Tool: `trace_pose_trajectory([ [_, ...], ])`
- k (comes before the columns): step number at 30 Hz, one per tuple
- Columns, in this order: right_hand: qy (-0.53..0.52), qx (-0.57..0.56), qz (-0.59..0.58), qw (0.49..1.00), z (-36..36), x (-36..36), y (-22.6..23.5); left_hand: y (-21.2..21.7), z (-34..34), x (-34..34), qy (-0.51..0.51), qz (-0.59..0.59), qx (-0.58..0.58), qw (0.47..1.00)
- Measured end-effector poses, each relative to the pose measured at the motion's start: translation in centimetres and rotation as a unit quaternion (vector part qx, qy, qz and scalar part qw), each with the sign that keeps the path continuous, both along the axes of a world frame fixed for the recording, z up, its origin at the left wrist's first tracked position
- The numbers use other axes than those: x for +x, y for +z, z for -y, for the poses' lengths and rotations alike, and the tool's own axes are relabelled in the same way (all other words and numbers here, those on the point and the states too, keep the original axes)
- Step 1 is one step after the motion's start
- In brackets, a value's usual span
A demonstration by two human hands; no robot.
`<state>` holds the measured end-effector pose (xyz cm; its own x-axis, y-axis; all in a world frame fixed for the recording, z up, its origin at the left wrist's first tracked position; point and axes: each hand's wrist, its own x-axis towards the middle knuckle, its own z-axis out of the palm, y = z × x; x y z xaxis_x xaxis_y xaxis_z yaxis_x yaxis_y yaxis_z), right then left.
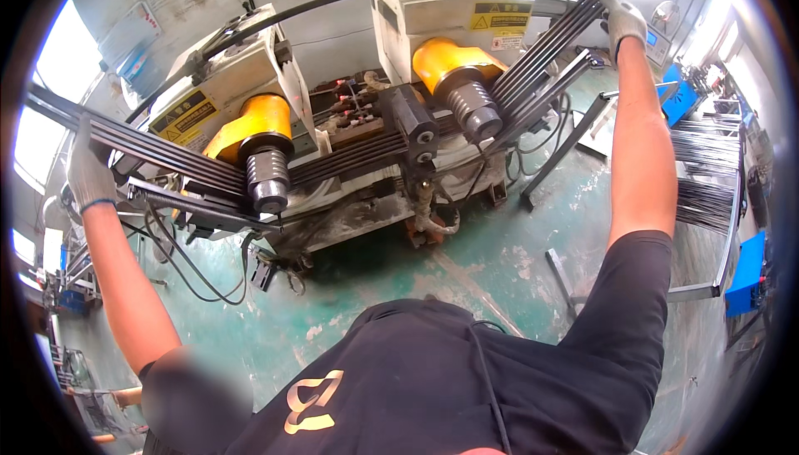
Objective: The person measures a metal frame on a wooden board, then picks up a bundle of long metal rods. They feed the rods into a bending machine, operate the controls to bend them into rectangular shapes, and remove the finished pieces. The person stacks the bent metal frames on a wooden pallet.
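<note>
Several long dark metal bars (349, 160) lie side by side across a two-headed machine (449, 18), passing under its two spindles. My left hand (90, 170), in a light work glove, grips the bars near their left end. At the far right, my right hand (624, 24), gloved too, holds the raised right end of the bars. Most of the fingers of both hands are hidden by the gloves' angle and the bars. Yellow-orange guards cover the left spindle (268, 179) and the right spindle (473, 107). Between them stands a black clamp block (409, 124).
A black curved hose (325, 4) arches over the machine. Cables (200, 284) hang below the left support rail. On the right, a metal rack (695, 291) carries bundles of thin dark rods (703, 155), near blue equipment (745, 276). The floor (333, 322) is worn green.
</note>
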<state>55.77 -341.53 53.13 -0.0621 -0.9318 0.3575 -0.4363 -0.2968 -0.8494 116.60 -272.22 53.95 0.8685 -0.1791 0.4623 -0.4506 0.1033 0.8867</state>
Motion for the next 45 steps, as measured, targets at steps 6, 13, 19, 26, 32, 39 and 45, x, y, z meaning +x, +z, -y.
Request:
trace_pose_trajectory([
  [6,0.093,-0.076,-0.012,0.993,1.0,5.0,4.4,5.3,8.4,-4.4,0.014,0.232,0.174,0.957],
  [13,0.176,-0.113,-0.034,0.977,-2.4,11.7,6.8,8.3,15.7,-9.7,0.279,0.527,0.500,0.628],
  [19,0.177,-0.125,-0.032,0.976,-5.0,13.8,6.5,6.8,20.7,-15.7,0.498,0.441,0.606,0.436],
  [26,0.169,-0.129,-0.028,0.977,-5.8,14.2,5.7,6.5,23.5,-18.7,0.582,0.337,0.649,0.354],
  [32,0.186,-0.132,-0.011,0.974,-6.6,15.4,5.8,9.8,17.4,-9.5,0.391,0.642,0.553,0.359],
  [39,0.179,-0.134,-0.006,0.975,-7.0,14.9,5.3,8.9,18.5,-7.3,0.338,0.569,0.525,0.535],
  [45,0.181,-0.134,-0.001,0.974,-7.1,14.7,5.1,9.6,18.0,-9.6,0.407,0.602,0.623,0.288],
])
